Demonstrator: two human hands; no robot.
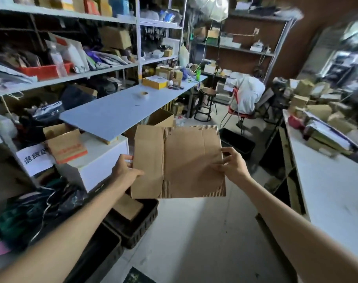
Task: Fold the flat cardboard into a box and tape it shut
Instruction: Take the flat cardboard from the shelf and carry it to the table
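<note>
You hold the flat cardboard [180, 160] up in mid-air above the floor [194, 231], your left hand [126, 168] and right hand [234, 165] each with fingers pinching a side edge. The tape roll [143, 94] sits on the blue counter [112, 115] beyond.

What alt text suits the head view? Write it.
A left hand and a right hand hold flat cardboard by its side edges, in the air. Behind it, a tape roll lies on a blue table beside cluttered shelves.

Cluttered shelves [61, 14] stand behind a long table [116, 111].
</note>
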